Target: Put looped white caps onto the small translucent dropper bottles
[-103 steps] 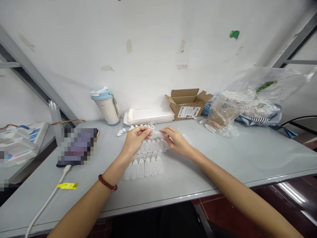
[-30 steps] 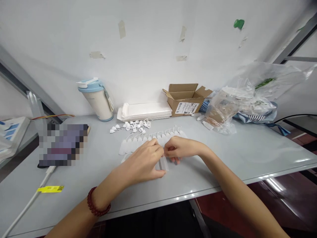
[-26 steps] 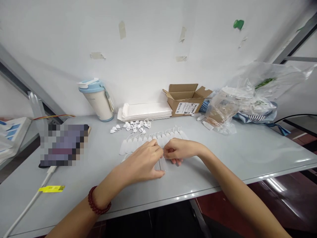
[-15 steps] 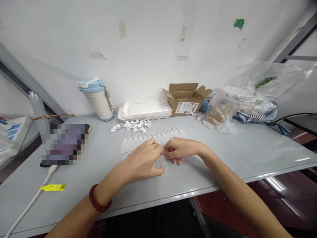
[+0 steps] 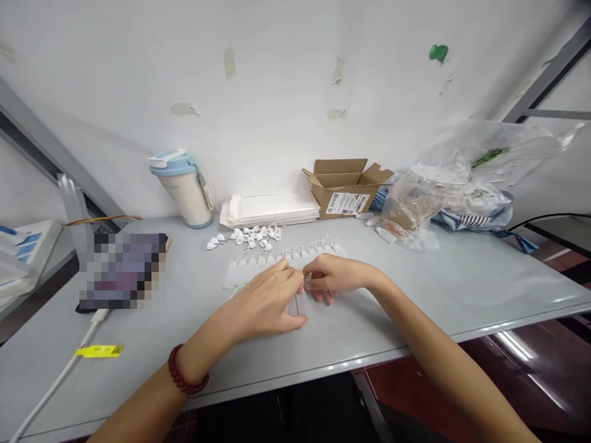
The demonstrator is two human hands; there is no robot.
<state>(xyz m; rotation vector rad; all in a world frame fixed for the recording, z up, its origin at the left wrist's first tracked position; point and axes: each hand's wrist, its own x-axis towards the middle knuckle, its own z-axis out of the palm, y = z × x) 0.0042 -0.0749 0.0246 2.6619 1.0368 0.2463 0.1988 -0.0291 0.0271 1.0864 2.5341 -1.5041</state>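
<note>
A row of translucent white tags (image 5: 237, 271) with short loops at their upper ends lies across the table. My left hand (image 5: 265, 301) is closed over a nearer pair of flat translucent tags (image 5: 301, 303), its thumb at their lower end and its fingers at the upper end. Against those fingertips, my right hand (image 5: 330, 275) has its thumb and index finger pinched together, the other fingers curled beneath. Whatever sits in that pinch is hidden. Beyond the row lies a loose pile of small white caps (image 5: 256, 235).
At the back stand a cream tumbler (image 5: 182, 191), a stack of white flat boxes (image 5: 272, 208) and an open cardboard box (image 5: 344, 191). Plastic bags (image 5: 415, 209) with a tub fill the right rear. A phone (image 5: 124, 271) with a cable (image 5: 60, 381) lies left.
My right hand has shifted very slightly at the fingertips, its index finger bending in toward the left hand. My left hand stays on the tags. The whole view has tilted a little.
</note>
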